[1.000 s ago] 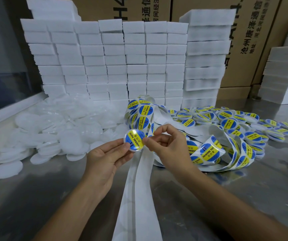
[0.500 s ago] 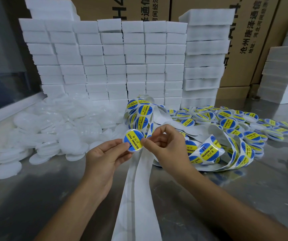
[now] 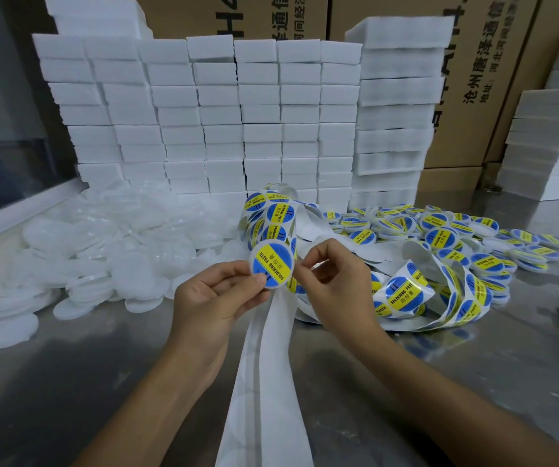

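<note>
The stickered lid looks light, thin and slippery, pinched by the left grip at its 7 o'clock rim and the right grip at 3 o'clock.

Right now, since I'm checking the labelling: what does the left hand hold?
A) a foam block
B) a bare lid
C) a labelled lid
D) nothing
C: the left hand pinches a labelled lid, blue and yellow, and the right hand pinches its edge.
</note>
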Action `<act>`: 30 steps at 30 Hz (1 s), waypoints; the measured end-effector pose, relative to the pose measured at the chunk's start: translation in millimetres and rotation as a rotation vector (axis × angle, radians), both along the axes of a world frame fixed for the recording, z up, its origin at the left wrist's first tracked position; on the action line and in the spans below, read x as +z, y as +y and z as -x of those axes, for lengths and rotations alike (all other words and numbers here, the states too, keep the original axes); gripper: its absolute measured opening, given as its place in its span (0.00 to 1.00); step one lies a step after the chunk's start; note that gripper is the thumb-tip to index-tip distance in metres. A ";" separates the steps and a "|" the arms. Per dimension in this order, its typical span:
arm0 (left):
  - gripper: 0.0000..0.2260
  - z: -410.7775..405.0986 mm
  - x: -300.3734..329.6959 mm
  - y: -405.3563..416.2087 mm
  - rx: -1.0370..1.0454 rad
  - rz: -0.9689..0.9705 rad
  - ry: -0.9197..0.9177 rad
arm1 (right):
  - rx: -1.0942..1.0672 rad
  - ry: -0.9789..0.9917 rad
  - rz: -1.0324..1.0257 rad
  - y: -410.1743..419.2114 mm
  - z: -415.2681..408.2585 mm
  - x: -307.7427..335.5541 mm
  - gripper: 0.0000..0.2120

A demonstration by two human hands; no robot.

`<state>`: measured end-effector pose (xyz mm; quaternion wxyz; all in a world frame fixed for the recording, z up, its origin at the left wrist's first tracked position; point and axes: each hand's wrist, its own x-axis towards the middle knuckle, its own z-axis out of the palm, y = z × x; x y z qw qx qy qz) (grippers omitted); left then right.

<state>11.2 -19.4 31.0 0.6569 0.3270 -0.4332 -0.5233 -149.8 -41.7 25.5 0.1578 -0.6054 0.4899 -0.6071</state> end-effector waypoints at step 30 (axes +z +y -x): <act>0.08 -9.3 -11.0 -3.2 -0.182 0.049 -0.117 | 0.501 -0.361 -0.346 12.0 -15.3 0.3 0.22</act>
